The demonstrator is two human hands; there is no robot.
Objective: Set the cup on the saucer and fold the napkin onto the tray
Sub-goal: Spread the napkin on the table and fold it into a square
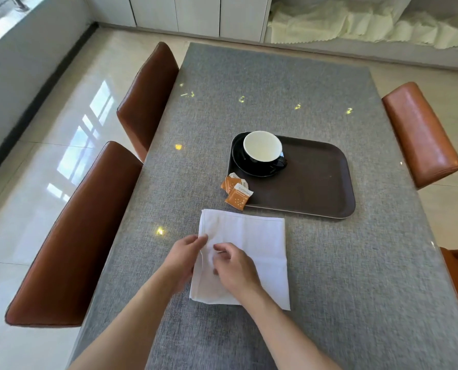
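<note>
A black cup (262, 149) with a white inside stands on a black saucer (242, 164) in the far left corner of a dark brown tray (310, 182). A white napkin (257, 241) lies flat on the table in front of the tray. My left hand (185, 256) holds the napkin's left edge, lifting it slightly. My right hand (233, 265) rests on the cloth just beside it, fingers curled and pinching at the fabric.
Two orange sachets (236, 192) lie at the tray's near left corner, one overlapping its rim. The table (356, 276) has a grey cloth-like top. Brown leather chairs (75, 236) stand on the left and on the right (420, 132).
</note>
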